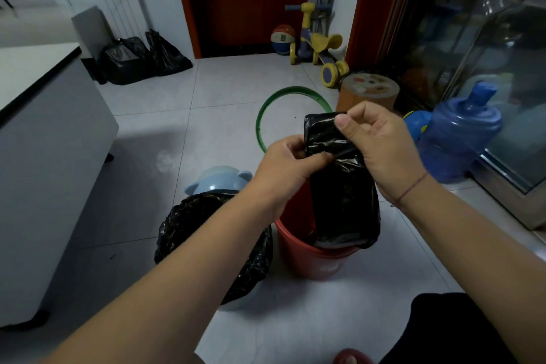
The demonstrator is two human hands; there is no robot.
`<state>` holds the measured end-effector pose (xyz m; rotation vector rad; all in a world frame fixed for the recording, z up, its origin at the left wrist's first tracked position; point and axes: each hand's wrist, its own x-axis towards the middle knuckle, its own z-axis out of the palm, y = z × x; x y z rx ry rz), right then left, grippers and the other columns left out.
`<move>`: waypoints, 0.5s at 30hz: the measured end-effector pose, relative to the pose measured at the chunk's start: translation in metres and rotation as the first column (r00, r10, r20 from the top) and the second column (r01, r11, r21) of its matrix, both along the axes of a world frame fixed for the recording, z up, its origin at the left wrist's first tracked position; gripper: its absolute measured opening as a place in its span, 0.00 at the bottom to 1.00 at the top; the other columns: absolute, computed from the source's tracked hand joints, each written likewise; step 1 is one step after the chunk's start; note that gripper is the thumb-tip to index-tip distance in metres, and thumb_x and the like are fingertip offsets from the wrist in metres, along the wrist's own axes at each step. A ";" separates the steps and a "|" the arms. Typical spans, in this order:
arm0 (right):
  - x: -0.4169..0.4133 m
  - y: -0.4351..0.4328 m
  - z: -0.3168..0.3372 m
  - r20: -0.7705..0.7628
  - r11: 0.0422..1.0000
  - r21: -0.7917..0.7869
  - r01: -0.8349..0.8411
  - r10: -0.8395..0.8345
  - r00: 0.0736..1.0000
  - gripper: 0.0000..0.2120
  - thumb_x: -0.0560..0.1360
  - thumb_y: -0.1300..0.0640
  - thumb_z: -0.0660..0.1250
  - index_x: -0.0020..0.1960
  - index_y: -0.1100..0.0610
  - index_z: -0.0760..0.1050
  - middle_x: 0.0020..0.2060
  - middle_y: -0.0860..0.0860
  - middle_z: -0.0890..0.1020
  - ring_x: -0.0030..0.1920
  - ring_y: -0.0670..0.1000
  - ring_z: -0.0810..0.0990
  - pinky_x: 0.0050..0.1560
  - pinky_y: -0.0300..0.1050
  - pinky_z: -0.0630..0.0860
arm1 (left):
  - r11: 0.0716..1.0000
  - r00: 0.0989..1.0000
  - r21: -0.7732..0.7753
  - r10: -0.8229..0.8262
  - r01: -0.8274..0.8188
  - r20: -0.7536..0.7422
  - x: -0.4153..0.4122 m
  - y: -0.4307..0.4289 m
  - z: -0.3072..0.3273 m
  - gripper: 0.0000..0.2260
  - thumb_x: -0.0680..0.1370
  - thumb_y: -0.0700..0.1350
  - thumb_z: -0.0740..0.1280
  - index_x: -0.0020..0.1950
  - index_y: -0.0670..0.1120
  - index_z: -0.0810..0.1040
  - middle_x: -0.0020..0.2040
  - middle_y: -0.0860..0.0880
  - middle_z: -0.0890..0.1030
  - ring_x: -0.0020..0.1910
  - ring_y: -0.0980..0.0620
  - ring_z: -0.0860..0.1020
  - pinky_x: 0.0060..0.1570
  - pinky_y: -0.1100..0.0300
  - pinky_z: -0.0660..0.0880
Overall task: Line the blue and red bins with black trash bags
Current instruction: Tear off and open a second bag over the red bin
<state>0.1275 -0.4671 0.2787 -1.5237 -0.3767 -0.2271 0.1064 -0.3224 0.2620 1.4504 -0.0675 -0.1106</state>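
A folded black trash bag (342,192) hangs above the red bin (313,260), its lower end dipping into the bin's mouth. My left hand (283,168) pinches the bag's upper left edge. My right hand (381,145) grips its top right corner, thumb on the front. The blue bin (233,303) stands left of the red one, under my left forearm. A black bag (192,216) lines it and is folded over its rim. A light blue lid with ears (217,180) lies just behind it.
A green ring (267,106) lies on the tiled floor beyond the bins. A white cabinet (50,156) stands at the left with two full black bags (141,56) behind it. A blue water jug (461,139), a round stool (367,93) and a toy tricycle (319,44) crowd the right.
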 end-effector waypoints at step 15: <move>-0.001 -0.007 0.005 0.029 0.997 -0.009 0.071 -0.071 0.997 0.07 0.76 0.58 0.66 0.39 0.55 0.73 0.30 0.47 0.83 0.31 0.43 0.81 0.32 0.36 0.76 | 1.000 1.000 -0.022 0.012 -0.012 0.019 0.001 -0.005 -0.001 0.09 0.74 0.42 0.71 0.50 0.40 0.79 0.41 0.45 0.83 0.40 0.51 0.81 0.44 0.59 0.78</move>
